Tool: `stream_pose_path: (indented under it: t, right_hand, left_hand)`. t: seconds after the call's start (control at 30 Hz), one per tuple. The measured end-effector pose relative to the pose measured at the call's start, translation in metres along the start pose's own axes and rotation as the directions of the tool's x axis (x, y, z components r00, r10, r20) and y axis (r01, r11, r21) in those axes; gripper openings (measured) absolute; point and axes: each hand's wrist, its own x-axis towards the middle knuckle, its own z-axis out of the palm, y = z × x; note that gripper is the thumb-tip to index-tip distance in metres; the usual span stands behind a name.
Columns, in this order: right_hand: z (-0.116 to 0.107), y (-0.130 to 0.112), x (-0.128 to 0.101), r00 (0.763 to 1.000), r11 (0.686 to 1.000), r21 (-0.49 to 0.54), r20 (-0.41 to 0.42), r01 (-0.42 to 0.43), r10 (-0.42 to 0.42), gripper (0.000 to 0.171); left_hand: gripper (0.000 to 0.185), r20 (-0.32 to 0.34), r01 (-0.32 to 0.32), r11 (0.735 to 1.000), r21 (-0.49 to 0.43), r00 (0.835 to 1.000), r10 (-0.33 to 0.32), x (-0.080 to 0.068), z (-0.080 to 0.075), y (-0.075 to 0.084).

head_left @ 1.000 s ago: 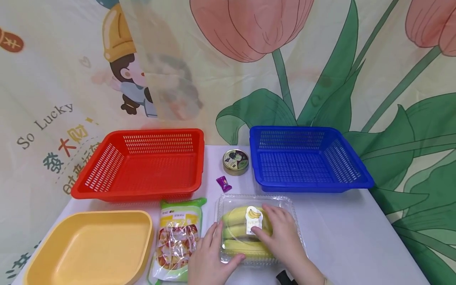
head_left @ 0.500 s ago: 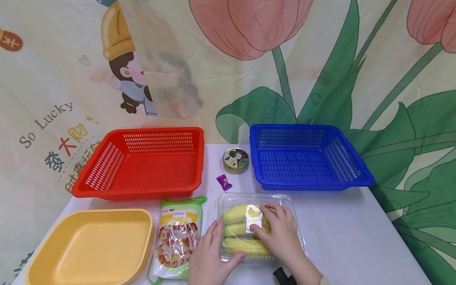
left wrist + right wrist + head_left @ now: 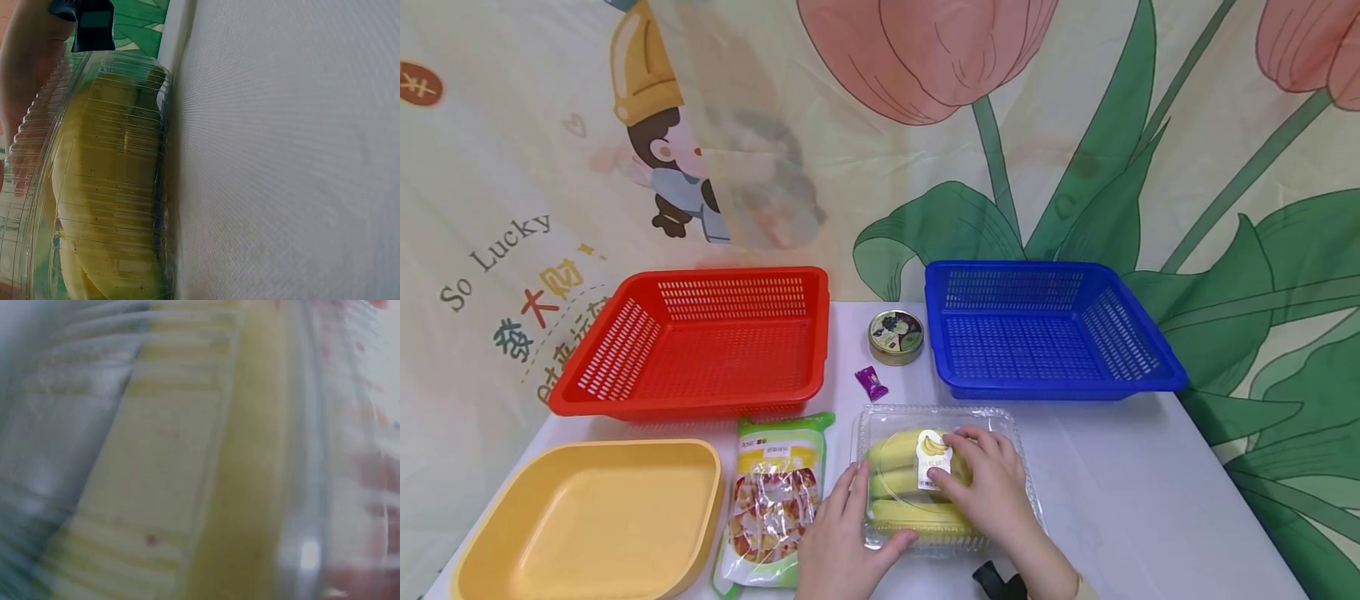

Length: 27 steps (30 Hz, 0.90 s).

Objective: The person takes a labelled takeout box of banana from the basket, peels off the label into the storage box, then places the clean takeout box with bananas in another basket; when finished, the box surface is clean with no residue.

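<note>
On the white table [image 3: 1120,483], a clear banana box [image 3: 901,493] is touched by a spread left hand [image 3: 844,537] at left, a spread right hand [image 3: 994,490] atop.

Table's [image 3: 1120,492] back edge: left basket [image 3: 722,358], tin [image 3: 896,337] behind candy [image 3: 872,383], right basket [image 3: 1030,350]. Before them, from left edge: tray [image 3: 602,517], bag [image 3: 775,508], bananas [image 3: 897,483] in box [image 3: 883,420].
</note>
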Motion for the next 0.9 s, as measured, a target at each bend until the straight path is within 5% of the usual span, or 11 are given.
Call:
stream_pose_path:
  t: [0.4,0.9]
  right_hand:
    - [-0.0021,0.0021,-0.0012,1.000,0.998,0.065,0.007,0.006,-0.006,0.038]
    - [-0.0002,0.0006,-0.0032,0.995,0.995,0.023,-0.019,0.102,-0.101,0.039]
  left_hand:
    - [0.090,-0.060,-0.045,0.999,0.007,0.997,0.045,-0.0020,0.0017,-0.0013]
    - [0.089,-0.102,-0.084,0.996,-0.010,0.991,0.082,-0.0016,0.0022,-0.0017]
